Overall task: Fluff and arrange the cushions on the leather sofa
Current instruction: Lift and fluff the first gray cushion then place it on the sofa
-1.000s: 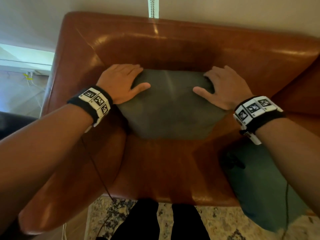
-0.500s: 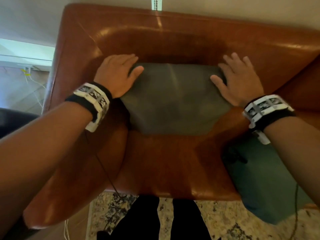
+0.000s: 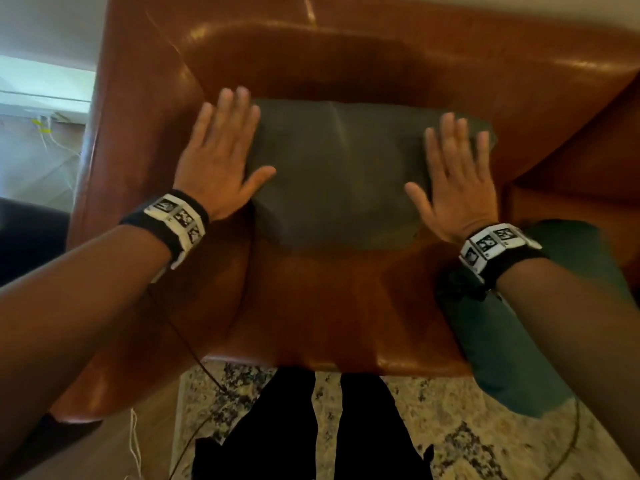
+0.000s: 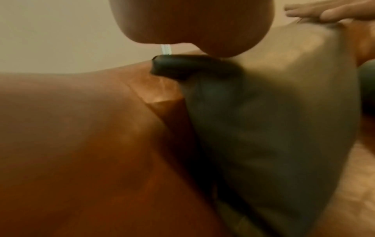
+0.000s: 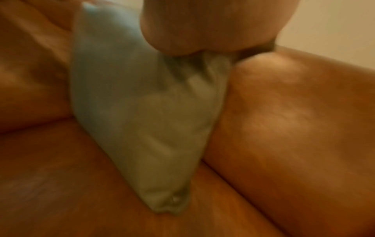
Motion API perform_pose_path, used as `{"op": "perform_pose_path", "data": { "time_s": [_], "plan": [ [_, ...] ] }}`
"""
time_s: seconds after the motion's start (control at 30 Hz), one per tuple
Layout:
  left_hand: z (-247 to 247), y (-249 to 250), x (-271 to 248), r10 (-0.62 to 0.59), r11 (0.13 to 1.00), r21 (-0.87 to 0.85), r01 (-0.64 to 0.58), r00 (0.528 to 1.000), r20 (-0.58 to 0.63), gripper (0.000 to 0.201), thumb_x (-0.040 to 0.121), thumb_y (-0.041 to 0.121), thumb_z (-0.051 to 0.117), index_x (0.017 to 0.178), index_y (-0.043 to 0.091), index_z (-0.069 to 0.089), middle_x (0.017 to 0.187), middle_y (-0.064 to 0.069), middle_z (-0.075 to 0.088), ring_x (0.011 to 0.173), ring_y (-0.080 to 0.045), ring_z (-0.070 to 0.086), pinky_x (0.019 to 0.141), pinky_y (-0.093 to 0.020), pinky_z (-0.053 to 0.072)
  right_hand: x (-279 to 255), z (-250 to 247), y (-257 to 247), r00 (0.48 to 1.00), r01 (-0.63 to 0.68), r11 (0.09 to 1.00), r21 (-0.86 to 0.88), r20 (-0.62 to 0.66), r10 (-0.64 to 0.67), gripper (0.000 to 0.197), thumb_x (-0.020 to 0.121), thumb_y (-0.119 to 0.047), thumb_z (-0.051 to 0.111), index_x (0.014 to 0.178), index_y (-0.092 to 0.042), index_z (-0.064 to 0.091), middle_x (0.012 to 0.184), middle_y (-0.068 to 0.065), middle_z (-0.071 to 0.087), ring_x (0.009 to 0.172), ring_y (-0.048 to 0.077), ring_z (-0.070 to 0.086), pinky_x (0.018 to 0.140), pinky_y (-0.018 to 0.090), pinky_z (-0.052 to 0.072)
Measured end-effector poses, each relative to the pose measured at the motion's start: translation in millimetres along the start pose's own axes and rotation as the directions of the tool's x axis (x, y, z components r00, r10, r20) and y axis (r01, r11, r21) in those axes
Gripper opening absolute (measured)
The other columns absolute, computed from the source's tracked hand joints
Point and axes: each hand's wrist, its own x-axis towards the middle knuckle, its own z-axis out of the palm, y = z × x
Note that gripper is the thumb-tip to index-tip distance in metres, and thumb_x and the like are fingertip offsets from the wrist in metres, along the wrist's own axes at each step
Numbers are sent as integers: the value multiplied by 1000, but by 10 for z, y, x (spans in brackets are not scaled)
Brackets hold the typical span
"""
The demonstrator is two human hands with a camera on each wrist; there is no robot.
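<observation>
Grey cushion on sofa: soft, light, compressible. Left hand, right hand flat, fingers spread, holding nothing. Take hold at side edges.

No readable text, label, brand or number in any view. Wristbands carry black-and-white square marker patterns only; no letters or digits legible on them.

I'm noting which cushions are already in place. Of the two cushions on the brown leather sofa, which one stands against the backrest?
The dark grey fabric cushion, between the left hand and right hand. The teal cushion lies further right, at the seat's front edge.
</observation>
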Motion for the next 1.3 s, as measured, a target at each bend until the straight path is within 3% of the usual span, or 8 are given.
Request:
{"op": "perform_pose_path", "data": {
  "time_s": [0.1, 0.2, 0.43, 0.67, 0.8, 1.0, 1.1, 1.3],
  "plan": [
    [127, 555, -77, 196, 981, 3, -196, 980, -37, 87, 104, 67, 24, 163, 5, 5, 170, -20, 4, 158, -34, 2, 129, -50, 3, 18, 99, -377, 953, 294, 955, -38, -69, -296, 77, 108, -58, 30, 167, -12, 12, 172, 11, 2, 160, 28, 4, 129, 51, -4],
    [427, 969, -263, 290, 957, 13, -290, 956, -53, 88, 104, 66, 34, 163, 5, 11, 170, -19, 9, 158, -34, 10, 129, -49, 6, -107, 345, -544, 916, 395, 915, -75, -40, -399, 75, 109, -57, 33, 167, -12, 13, 173, 9, 3, 161, 28, 9, 130, 49, -3],
    [902, 637, -368, 203, 977, 96, -190, 967, -156, 84, 104, 62, 41, 164, 16, 7, 169, -6, 0, 158, -20, -13, 129, -43, -3, -221, 673, -156, 947, 270, 962, -46, -166, -274, 71, 109, -52, 43, 166, -15, 20, 172, 9, 14, 160, 26, 10, 129, 53, 3],
    [863, 467, -693, -101, 995, 2, 101, 994, -45, 91, 103, 64, 40, 163, 12, -4, 168, -17, -5, 156, -32, -13, 128, -53, -2, -732, 661, 485, 997, 80, 996, -28, 27, -79, 74, 109, -51, 34, 167, -14, 7, 174, 12, 1, 161, 29, -2, 129, 57, -1],
    [742, 723, -915, -213, 956, -204, 213, 977, 19, 88, 105, 49, 48, 163, 5, -2, 169, -25, -4, 156, -36, -10, 128, -52, -1, -950, 618, 359, 998, -3, 998, 65, 65, -1, 75, 107, -47, 33, 166, -7, 9, 172, 13, -5, 160, 36, 7, 129, 56, 1],
    [667, 1050, -1375, -164, 864, -462, 203, 979, 124, 71, 104, 39, 48, 163, 11, 20, 172, -8, 10, 159, -25, 9, 129, -45, 11, -1382, 508, -271, 982, -80, 966, 244, 183, 35, 74, 103, -31, 48, 165, -4, 17, 173, 15, 2, 160, 34, 11, 129, 55, 8],
    [613, 1124, -1552, -60, 822, -542, 174, 973, 221, 57, 103, 40, 43, 155, 16, 42, 162, -5, 40, 151, -21, 35, 125, -43, 28, -1703, 446, -605, 892, -221, 902, 370, 450, 34, 75, 104, -29, 54, 166, -14, 16, 174, 7, 8, 160, 27, 16, 131, 45, 9],
    [367, 1270, -1652, 79, 805, -542, 241, 862, 501, 42, 106, 37, 50, 146, 25, 52, 147, -1, 56, 132, -22, 55, 105, -38, 46, -2221, 288, -995, 531, -685, 657, 317, 833, 152, 67, 108, -45, 45, 165, -18, 23, 171, 7, 23, 155, 29, 29, 124, 48, 29]
  ]
}}
